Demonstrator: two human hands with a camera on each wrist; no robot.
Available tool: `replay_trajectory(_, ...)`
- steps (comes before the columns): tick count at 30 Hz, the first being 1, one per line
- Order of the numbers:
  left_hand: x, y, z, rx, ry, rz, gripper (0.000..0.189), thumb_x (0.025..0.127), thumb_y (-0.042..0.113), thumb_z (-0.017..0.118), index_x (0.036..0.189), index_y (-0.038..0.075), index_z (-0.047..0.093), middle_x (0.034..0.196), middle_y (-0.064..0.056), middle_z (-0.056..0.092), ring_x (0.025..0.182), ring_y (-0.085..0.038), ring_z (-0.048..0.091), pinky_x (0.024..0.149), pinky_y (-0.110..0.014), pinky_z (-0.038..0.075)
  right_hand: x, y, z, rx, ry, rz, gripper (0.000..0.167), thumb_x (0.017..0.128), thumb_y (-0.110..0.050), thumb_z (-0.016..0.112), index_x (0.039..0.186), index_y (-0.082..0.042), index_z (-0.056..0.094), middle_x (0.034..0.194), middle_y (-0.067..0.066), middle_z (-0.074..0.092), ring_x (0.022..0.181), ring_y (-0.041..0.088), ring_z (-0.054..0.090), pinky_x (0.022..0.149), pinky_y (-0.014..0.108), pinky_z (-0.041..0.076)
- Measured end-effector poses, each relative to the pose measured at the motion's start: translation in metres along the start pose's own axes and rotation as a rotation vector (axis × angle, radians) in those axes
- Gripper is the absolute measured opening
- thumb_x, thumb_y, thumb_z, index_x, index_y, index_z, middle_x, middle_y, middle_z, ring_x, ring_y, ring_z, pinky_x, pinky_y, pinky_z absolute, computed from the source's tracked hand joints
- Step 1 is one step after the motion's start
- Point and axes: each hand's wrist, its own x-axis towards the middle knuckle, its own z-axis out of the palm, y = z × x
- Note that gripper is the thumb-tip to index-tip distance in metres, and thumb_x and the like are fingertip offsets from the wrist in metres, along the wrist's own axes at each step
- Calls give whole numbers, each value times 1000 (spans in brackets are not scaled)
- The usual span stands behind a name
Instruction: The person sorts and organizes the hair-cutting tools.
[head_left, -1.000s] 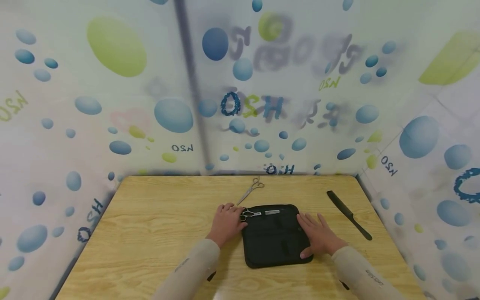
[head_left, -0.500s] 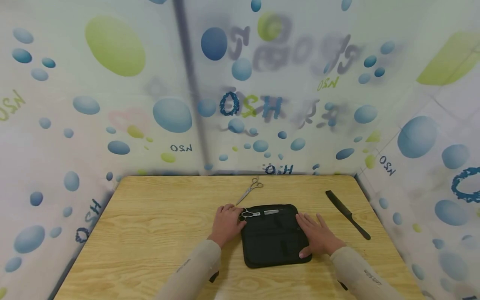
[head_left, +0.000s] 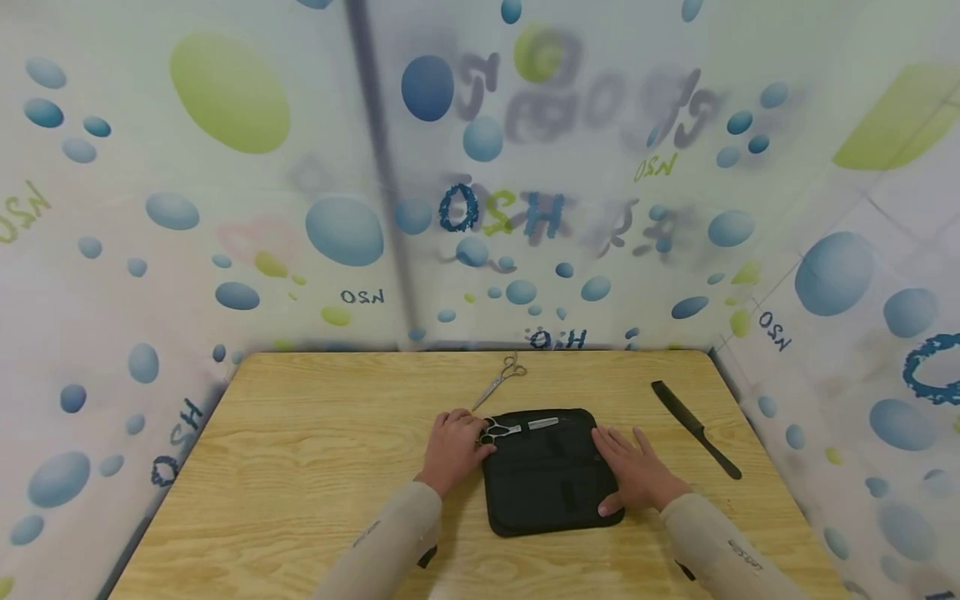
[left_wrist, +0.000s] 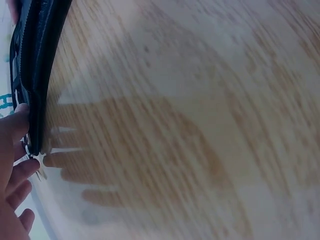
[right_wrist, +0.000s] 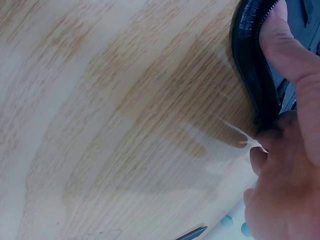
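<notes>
Case [head_left: 551,483], black and square with rounded corners, lying inside upward on the near half of a wood-grained table [head_left: 322,417], between the two hands. Cased scissors [head_left: 506,431] lie along its far side, finger rings to the left and blades to the right, crossed by a dark strap [head_left: 524,428]. The left hand [head_left: 453,446] is at the far left corner, fingers bent; thumb and fingers appear to pinch the rings, though the exact contact is partly hidden. The right hand [head_left: 633,468] rests with fingers spread along the right edge, thumb on the near right part of the case; it grips no tool.

State of the work, as judged from the layout: partway. One tool lies at its strap within the case. Two tools lie outside: the loose scissors [head_left: 501,379], on the far side with points towards the left hand, and the comb [head_left: 686,417], well apart on the right. The zip [right_wrist: 260,40], visible in the right wrist view, is unfastened. Whether the cased scissors are fully seated cannot be told.

Compared with the head view half a second earlier, the cased scissors slant slightly more, their blade end a little farther towards the far edge and their rings slightly nearer. The case, both hands, loose scissors and comb show no clear displacement.
</notes>
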Motion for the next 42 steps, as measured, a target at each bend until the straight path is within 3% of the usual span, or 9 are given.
replay_trajectory(9,-1,1,4,40,42,38,39,80,52,72,104,22,74,102,6,75,105,-17,62,94,-41,46,0,0,0,12,-7,2,120,64,-53,82,154,-1,22,161,17,24,149,37,22,118,62,1)
replay_trajectory(22,-1,8,1,107,45,97,38,83,52,69,107,23,74,106,6,74,106,-17,62,93,-40,45,3,3,3,6,-10,8,121,64,-55,81,154,-2,21,161,17,23,149,36,22,118,62,0)
replay_trajectory(34,0,12,5,72,12,73,37,88,48,66,115,23,72,113,5,72,114,-19,60,98,-42,43,2,2,1,6,-23,14,121,64,-55,81,154,-2,21,161,17,23,149,36,22,118,62,1)
replay_trajectory(42,3,17,7,100,-9,79,36,90,47,65,116,23,71,117,6,71,116,-20,60,98,-43,43,0,-2,-3,13,-18,12,120,64,-53,82,154,-1,21,161,17,24,149,36,23,118,62,1)
